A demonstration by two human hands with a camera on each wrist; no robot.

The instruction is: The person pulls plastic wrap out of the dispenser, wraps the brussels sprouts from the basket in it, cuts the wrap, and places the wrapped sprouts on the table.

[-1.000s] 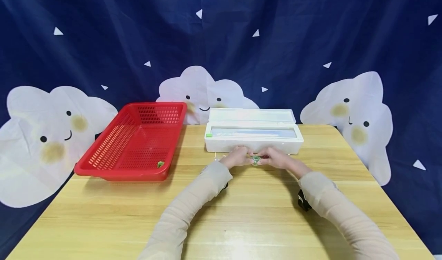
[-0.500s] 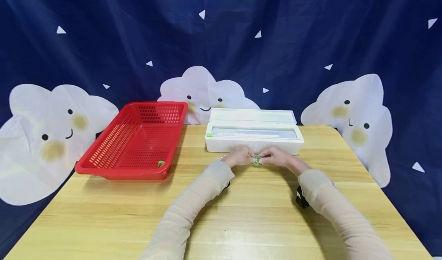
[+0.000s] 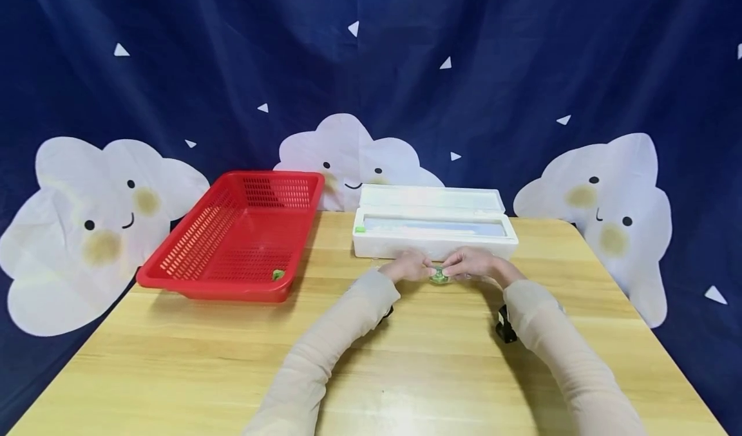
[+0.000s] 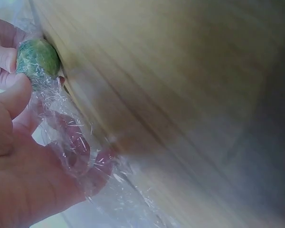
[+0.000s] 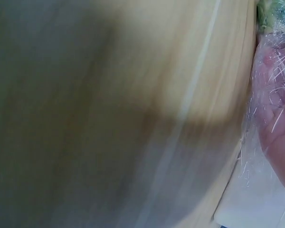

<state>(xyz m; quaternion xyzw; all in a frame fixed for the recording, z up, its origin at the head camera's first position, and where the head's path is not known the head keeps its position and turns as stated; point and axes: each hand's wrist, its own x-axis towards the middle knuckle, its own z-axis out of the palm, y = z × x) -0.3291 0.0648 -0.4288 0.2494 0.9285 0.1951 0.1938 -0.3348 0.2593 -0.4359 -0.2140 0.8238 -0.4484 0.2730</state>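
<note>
A small, round green item (image 3: 439, 276), its exact kind unclear, sits in clear cling film between my hands, just above the tabletop in front of a white cling film box. My left hand (image 3: 410, 266) pinches the wrapped item from the left, and its thumb presses against the green surface in the left wrist view. From the other side my right hand (image 3: 472, 262) pinches the wrap around it. Crinkled cling film (image 4: 66, 128) trails over the left palm; more film (image 5: 256, 118) stretches along the right hand, which is partly cut off in the right wrist view.
Behind my hands stands the white cling film box (image 3: 429, 244), lid (image 3: 431, 197) raised, with a green slider (image 3: 360, 229) at its left end. A red basket (image 3: 232, 284) to the left holds a small green piece (image 3: 278, 274). The wooden table (image 3: 406, 359) lies beneath.
My hands stay together at the green item, with small finger movements around the wrap. The head view has shifted a little, so everything appears slightly further right.
</note>
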